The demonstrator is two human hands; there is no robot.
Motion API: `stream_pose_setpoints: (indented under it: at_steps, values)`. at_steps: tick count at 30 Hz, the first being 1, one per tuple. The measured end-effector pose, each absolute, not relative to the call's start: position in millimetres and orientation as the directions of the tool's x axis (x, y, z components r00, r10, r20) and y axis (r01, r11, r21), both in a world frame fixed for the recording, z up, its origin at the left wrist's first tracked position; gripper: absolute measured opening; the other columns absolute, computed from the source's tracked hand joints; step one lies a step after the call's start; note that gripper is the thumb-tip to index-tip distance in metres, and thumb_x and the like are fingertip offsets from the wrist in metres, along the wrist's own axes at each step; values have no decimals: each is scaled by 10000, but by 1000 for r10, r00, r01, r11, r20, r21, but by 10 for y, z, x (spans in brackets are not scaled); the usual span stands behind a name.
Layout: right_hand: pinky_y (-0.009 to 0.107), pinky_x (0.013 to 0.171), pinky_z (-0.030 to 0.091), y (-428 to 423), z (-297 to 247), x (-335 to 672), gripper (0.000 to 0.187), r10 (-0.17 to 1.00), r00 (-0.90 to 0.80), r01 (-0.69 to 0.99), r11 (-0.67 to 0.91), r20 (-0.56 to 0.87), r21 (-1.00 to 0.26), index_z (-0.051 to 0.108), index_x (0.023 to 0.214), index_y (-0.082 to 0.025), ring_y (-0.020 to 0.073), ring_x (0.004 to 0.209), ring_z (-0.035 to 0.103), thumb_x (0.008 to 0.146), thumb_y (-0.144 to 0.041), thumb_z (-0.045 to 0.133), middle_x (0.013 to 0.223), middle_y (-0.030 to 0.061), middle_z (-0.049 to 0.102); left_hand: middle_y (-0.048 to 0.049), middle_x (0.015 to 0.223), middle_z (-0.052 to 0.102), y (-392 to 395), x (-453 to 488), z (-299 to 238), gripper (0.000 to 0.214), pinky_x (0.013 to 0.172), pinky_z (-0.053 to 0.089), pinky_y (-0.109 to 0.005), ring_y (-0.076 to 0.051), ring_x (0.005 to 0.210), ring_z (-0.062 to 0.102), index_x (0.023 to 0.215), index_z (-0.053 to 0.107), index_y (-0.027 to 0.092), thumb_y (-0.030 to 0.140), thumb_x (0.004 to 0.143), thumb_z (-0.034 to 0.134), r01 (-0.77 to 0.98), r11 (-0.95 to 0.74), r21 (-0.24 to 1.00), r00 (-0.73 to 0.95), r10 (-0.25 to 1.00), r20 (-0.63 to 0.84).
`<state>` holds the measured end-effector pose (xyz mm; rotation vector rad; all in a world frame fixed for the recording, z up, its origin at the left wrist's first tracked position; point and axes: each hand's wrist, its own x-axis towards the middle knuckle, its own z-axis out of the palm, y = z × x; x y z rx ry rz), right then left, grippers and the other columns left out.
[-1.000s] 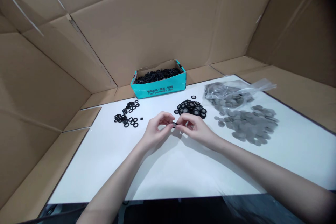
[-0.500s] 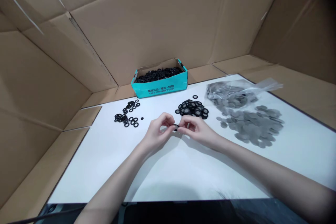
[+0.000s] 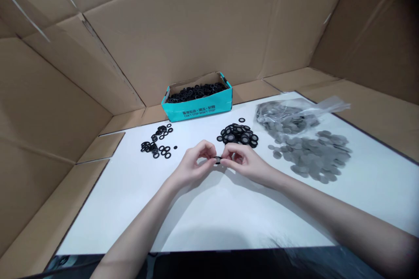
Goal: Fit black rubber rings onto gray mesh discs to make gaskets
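Observation:
Between my two hands is a black rubber ring with a grey disc showing in its middle. My left hand pinches its left side with thumb and forefinger. The right side is pinched by my right hand in the same way. Just behind my right hand lies a pile of black rings with grey mesh-like centres. Loose open black rings lie to the left of my left hand. Many flat grey discs are spread right of my right hand.
A teal cardboard box full of black rings stands at the back of the white table. A clear plastic bag of grey discs lies at the back right. Cardboard walls enclose the back and sides.
The ring between my hands has tilted, so more of its grey centre shows. Both hands keep their pinch in nearly the same place. The whole view has shifted slightly.

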<state>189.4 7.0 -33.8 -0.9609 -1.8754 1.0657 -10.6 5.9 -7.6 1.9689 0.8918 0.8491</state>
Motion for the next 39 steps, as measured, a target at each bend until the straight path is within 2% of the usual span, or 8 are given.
stream_pose_setpoints:
  at_steps: [5,9,15,20,27,35,39]
  values:
    - [244,520,312,56,-340,1883,190,873,-408,240,385,267,-891,554,694,-188,109,586,433,844,-295,600,647,-15,516,-7,850,599,61,-105,-51,45,735,463,-241,-117,771,574,912,529,177,154,881,552,367,-534,762,558,782,280]
    - [246,527,320,58,-359,1882,200,871,-389,241,411,300,-879,559,694,-191,113,591,446,851,-304,607,647,-11,531,3,834,612,33,-103,-64,68,730,471,-238,-115,760,583,906,527,186,125,878,539,420,-544,727,557,787,267]
    - [259,564,343,77,-394,1905,177,845,-395,297,488,360,-821,634,702,-184,120,611,465,853,-275,629,664,4,568,-27,941,606,17,-90,-139,77,784,512,-255,-125,833,619,982,514,188,156,911,519,364,-483,796,494,825,275]
    - [264,569,362,77,-391,1912,143,839,-378,300,511,391,-806,682,797,-186,131,646,507,863,-307,645,739,30,605,-31,919,608,26,-81,-162,67,768,506,-252,-128,811,609,974,519,182,202,916,546,339,-467,817,499,825,265]
    - [263,557,338,77,-383,1897,195,827,-396,274,521,399,-808,589,691,-193,123,606,450,868,-270,615,665,2,545,-18,895,598,1,-58,-178,61,747,497,-239,-121,792,601,966,486,192,179,919,523,352,-465,812,520,819,244]
    - [274,609,377,50,-376,1884,198,819,-388,255,537,423,-804,528,670,-204,145,668,512,859,-220,585,686,6,540,-17,883,614,1,-62,-117,92,707,467,-240,-132,776,591,932,485,202,122,914,445,464,-520,717,597,782,181]
    - [265,565,357,63,-415,1881,222,827,-390,282,527,406,-802,519,645,-201,140,628,494,852,-224,596,650,0,520,-10,893,610,7,-55,-141,99,724,452,-240,-130,786,575,951,497,203,120,904,471,480,-526,702,588,787,187]
